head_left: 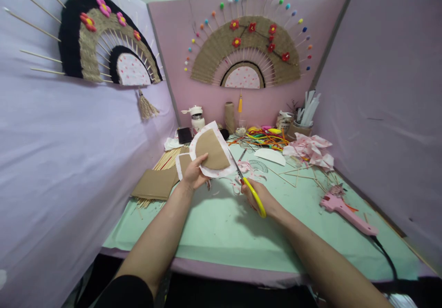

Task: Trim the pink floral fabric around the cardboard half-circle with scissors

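Observation:
My left hand [195,173] grips a half-round piece of brown cardboard [211,149] backed with white, pink-spotted fabric [221,173] that sticks out as a border all around. The thumb lies on the cardboard; the other fingers are behind it. In my right hand [257,196] is a pair of scissors [254,195] with yellow handles. Their blades point up and away, along the right edge of the fabric. How far apart the blades are I cannot tell. Beneath, pink-and-white fabric scraps [244,166] lie on the table.
Brown cardboard [154,183] lies over thin sticks at left. A pink glue gun [348,213] with a black cord rests at right. Crumpled pink fabric [309,149], a white half-round piece [270,156] and coloured pipe cleaners [265,137] are farther back. Decorated fans [245,45] hang on the walls.

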The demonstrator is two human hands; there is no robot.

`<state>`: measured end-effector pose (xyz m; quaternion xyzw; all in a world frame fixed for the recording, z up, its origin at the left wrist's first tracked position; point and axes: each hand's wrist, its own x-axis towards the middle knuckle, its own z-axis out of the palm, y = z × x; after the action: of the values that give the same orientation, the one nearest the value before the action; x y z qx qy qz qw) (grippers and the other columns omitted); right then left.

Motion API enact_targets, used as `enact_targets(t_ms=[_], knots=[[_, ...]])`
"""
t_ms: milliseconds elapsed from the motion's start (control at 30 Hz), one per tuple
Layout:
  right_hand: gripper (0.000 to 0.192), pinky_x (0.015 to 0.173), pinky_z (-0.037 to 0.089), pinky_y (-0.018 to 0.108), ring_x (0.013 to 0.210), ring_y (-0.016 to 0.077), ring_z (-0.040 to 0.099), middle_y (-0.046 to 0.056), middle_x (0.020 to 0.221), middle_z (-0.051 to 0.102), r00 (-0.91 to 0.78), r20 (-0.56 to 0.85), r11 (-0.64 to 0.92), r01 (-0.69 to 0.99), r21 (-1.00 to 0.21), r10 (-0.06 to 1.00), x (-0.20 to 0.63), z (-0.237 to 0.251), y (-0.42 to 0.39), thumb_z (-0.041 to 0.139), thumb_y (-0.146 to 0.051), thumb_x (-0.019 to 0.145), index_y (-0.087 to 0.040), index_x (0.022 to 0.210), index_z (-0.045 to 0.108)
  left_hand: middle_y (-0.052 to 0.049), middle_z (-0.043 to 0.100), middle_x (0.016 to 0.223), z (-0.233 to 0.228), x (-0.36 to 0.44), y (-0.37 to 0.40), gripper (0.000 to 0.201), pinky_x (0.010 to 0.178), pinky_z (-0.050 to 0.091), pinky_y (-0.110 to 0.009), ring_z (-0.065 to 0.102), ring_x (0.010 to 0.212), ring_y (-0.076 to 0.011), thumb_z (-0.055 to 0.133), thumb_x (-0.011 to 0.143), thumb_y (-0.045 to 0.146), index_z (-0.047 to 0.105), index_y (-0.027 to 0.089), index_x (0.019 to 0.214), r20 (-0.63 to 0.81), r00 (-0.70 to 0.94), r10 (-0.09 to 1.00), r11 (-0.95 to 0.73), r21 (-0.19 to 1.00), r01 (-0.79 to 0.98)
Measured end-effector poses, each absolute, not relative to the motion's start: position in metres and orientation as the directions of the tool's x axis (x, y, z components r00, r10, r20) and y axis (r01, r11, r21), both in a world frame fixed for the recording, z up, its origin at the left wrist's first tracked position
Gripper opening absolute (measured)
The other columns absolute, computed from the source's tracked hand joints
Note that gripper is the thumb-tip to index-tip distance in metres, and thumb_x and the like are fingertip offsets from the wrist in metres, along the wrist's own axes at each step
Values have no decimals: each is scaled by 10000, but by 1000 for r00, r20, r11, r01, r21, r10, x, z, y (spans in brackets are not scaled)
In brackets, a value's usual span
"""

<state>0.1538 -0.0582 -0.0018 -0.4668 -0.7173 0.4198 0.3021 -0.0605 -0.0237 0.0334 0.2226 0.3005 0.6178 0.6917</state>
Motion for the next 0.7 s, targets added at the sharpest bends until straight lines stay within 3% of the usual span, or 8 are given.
enact_targets(t_ms=[700], knots=[[356,404,272,224,428,104,388,-42,466,410,-361,16,161,373,-914,932,152,-2,-58,446,-523,809,-192,680,451,-111,722,1026,28,-63,-19,447,1020,422,-464,645,1041,-257,519,829,146,518,111,1275,-125,38,991,114,686,-719]])
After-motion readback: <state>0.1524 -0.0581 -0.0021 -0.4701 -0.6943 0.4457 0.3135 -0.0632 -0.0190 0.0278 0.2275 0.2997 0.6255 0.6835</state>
